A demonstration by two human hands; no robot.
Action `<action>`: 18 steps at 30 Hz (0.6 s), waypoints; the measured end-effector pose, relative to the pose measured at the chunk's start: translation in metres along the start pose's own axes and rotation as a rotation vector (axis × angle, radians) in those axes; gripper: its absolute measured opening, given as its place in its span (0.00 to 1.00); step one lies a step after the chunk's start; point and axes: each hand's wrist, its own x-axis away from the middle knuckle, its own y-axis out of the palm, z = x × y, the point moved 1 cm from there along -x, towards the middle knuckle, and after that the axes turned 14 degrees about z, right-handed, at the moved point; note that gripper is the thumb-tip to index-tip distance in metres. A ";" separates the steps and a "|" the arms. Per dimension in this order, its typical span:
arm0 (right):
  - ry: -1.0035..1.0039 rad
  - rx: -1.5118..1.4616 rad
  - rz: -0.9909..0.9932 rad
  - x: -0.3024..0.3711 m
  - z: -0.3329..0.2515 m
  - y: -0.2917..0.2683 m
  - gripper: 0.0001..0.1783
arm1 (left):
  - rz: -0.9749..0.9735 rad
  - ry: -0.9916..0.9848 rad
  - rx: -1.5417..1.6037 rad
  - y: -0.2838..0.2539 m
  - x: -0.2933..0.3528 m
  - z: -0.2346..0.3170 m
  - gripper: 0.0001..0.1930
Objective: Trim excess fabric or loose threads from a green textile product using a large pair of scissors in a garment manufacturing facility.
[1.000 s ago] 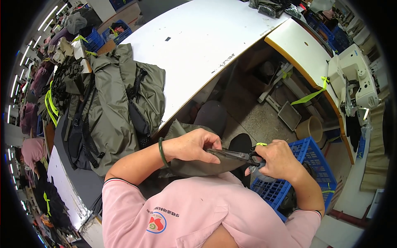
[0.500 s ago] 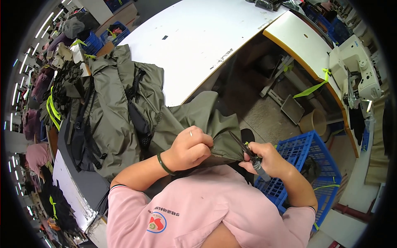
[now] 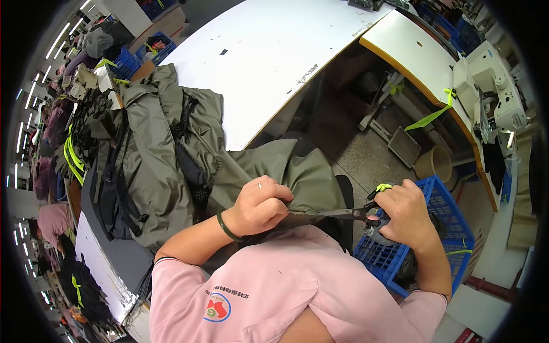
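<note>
A large olive-green fabric piece [image 3: 157,123], with black straps and mesh sewn on it, spreads over the table's left part and drapes across my lap. My left hand [image 3: 259,207] pinches its near edge. In my right hand [image 3: 401,212] is a pair of scissors [image 3: 359,214], its handles gripped by my fingers. The blades point left along the fabric's edge, their tips close to my left fingers. Whether the blades are cutting into the cloth I cannot tell. A bit of yellow-green ribbon is tied at the scissor handles.
The white tabletop [image 3: 251,51] stretches ahead. A blue plastic crate [image 3: 452,228] stands low at my right, near a tan bin [image 3: 433,163]. A sewing machine [image 3: 497,88] sits on the right-hand table. Dark fabric scraps [image 3: 91,114] are heaped at the left.
My right hand has moved right and turned, so the scissors now lie level along the fabric's edge instead of pointing up and away. My left hand keeps its pinch.
</note>
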 end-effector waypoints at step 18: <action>0.016 -0.067 -0.072 -0.003 0.002 0.004 0.20 | 0.002 -0.005 -0.001 0.004 -0.008 0.004 0.14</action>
